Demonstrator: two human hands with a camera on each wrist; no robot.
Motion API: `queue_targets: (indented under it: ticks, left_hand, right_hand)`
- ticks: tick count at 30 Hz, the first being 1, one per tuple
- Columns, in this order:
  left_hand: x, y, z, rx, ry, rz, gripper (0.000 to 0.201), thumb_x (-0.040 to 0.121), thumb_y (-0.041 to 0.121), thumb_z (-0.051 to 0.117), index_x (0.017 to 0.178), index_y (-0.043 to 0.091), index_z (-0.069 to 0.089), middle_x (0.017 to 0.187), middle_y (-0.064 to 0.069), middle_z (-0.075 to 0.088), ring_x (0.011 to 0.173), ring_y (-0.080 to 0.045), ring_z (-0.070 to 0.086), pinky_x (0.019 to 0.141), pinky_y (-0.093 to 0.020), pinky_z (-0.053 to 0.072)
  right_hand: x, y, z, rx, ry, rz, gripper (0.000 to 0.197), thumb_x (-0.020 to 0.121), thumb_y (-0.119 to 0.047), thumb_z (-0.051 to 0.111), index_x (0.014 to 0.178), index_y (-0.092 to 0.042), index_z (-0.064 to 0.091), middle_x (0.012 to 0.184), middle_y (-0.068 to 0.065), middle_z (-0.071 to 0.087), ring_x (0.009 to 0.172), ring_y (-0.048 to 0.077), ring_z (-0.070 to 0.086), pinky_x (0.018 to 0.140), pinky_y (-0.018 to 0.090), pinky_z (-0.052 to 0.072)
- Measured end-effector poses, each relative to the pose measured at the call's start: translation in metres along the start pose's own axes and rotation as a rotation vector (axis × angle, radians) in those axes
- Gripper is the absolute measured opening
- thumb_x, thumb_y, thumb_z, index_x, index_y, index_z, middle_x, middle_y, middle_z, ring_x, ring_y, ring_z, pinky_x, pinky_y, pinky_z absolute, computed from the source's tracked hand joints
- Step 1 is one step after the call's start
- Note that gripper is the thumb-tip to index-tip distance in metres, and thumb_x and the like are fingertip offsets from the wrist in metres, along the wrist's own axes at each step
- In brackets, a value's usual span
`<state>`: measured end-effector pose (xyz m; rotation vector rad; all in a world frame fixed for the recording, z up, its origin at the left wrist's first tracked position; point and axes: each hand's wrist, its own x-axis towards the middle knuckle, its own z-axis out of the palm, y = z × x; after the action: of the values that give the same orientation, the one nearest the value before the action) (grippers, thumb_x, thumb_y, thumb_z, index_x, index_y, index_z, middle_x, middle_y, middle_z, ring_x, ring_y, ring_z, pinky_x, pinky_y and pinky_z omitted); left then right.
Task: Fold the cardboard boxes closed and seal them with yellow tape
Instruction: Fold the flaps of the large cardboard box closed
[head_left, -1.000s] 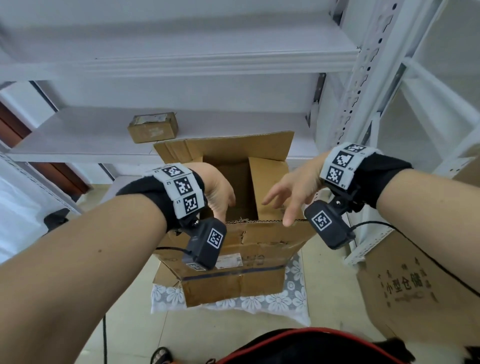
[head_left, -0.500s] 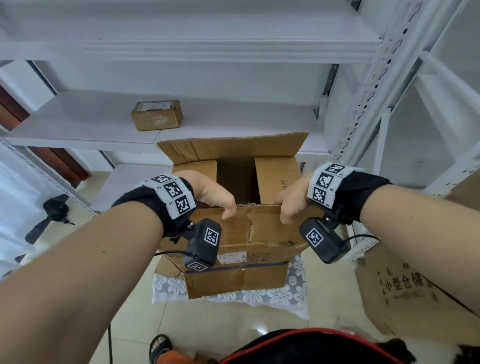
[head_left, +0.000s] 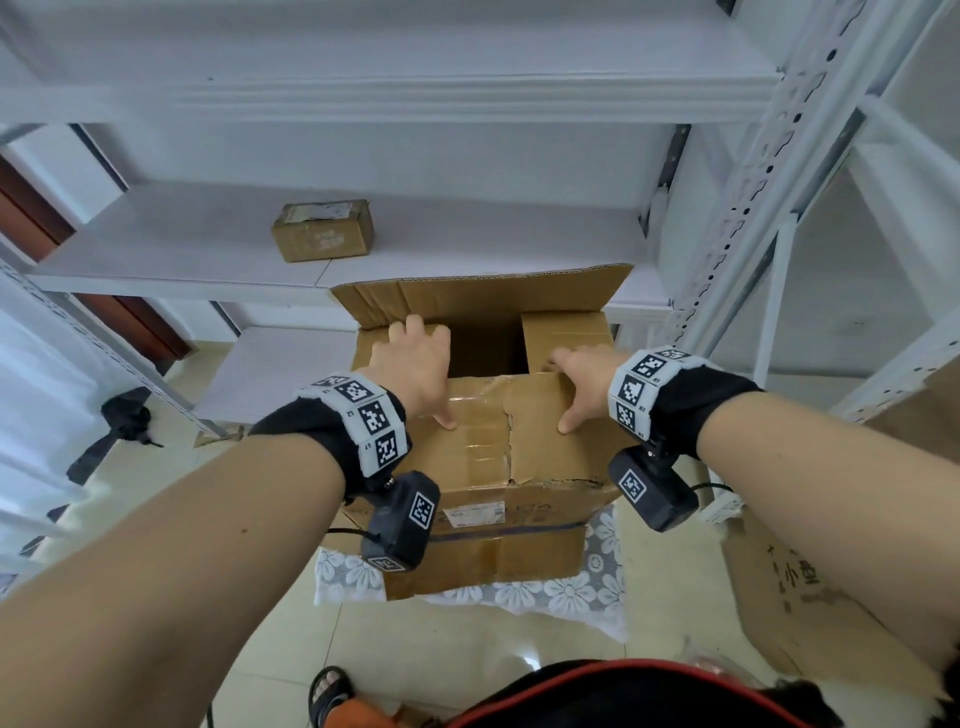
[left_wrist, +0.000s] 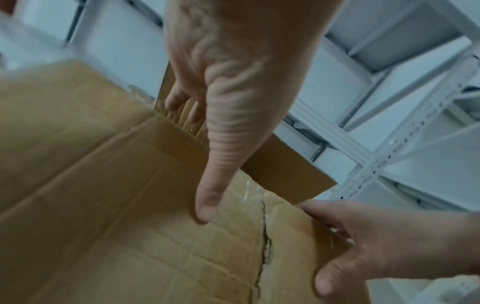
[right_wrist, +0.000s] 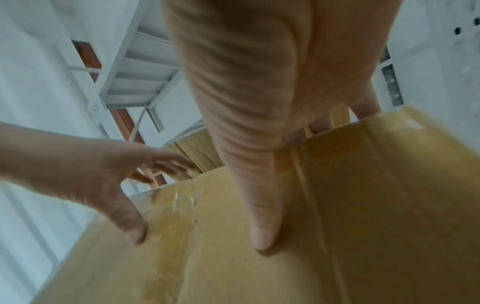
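- The cardboard box (head_left: 498, 551) is set on a flowered cloth (head_left: 597, 587), with its far flap (head_left: 483, 296) upright.
- Its near flap (head_left: 483, 441) is held down over the opening, likely to be met by the far one.
- It is pressed by the left grip (head_left: 415, 369), fingers flat; the right grip (head_left: 582, 387) is hooked over its edge.

I'm losing the right hand (head_left: 587, 389) fingertips behind the near flap (head_left: 483, 447); the cardboard box (head_left: 519, 551) interior is showing dark; the small box (head_left: 323, 231) label is blurring.
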<state>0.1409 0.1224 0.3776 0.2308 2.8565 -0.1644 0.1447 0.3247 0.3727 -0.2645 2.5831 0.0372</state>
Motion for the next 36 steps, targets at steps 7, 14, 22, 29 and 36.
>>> queue_targets:
  ticks: [7,14,22,29,36]
  left_hand:
    - [0.015,0.004,-0.019,-0.053,0.574,0.178,0.106,0.062,0.037,0.089,0.146,0.015,0.029,0.155,-0.017,0.019,0.146,-0.036,0.013,0.119,-0.047,0.016]
    - [0.041,0.003,-0.033,-0.081,0.302,0.106,0.122,0.072,0.044,0.082,0.155,0.02,-0.004,0.163,-0.011,0.006,0.151,-0.028,-0.003,0.121,-0.05,0.002]
    - [0.047,0.013,-0.02,-0.209,0.179,0.187,0.084,0.079,0.054,0.071,0.147,0.02,0.035,0.133,-0.008,0.058,0.125,-0.029,0.051,0.113,-0.044,0.032]
    - [0.031,0.038,0.018,-0.078,-0.331,0.232,0.108,0.069,0.069,0.071,0.152,0.045,0.006,0.164,-0.006,-0.007,0.149,-0.034,-0.006,0.115,-0.065,0.012]
    - [0.025,0.052,0.038,-0.127,-0.238,0.241,0.109,0.068,0.056,0.079,0.153,0.025,0.018,0.162,-0.003,-0.016,0.149,-0.028,-0.015,0.114,-0.067,0.01]
  right_hand:
    - [0.01,0.008,0.017,0.057,-0.003,0.139,0.1,0.062,-0.054,0.08,0.142,-0.023,0.029,0.141,0.008,0.035,0.128,0.032,0.036,0.102,0.053,0.038]
    - [0.017,0.016,0.022,0.198,-0.023,0.259,0.115,0.062,-0.05,0.083,0.15,-0.021,0.016,0.152,0.013,0.021,0.137,0.037,0.029,0.108,0.052,0.035]
    - [0.021,0.037,0.038,0.539,0.055,0.456,0.121,0.061,-0.039,0.087,0.151,-0.012,0.011,0.149,0.016,0.032,0.133,0.035,0.039,0.107,0.046,0.038]
    - [0.027,0.048,0.047,0.706,-0.105,0.498,0.116,0.04,-0.059,0.088,0.136,-0.011,0.044,0.132,0.012,0.055,0.114,0.035,0.057,0.095,0.049,0.048]
    - [0.017,0.07,0.061,1.119,-0.059,0.496,0.04,0.078,-0.026,0.078,0.107,-0.002,0.064,0.102,0.014,0.069,0.091,0.036,0.068,0.084,0.052,0.055]
